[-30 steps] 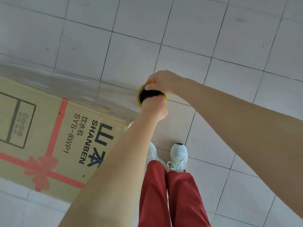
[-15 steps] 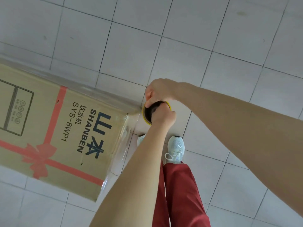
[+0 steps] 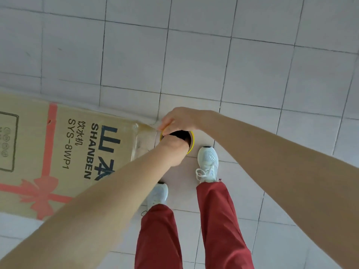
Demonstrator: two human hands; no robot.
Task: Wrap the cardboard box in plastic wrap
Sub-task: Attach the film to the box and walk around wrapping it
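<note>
Tan cardboard box [image 3: 64, 152], red ribbon print

We held both bare arms stretched forward and down, meeting mid-view. The left arm ran up from the lower left, and our left hand [image 3: 172, 150] curled over the near side of the roll of wrap [image 3: 192, 141]. The right arm reached in from the right edge, wrist bent. Our right hand [image 3: 181, 119] gripped the roll's far side, knuckles up, facing the left hand.
</note>
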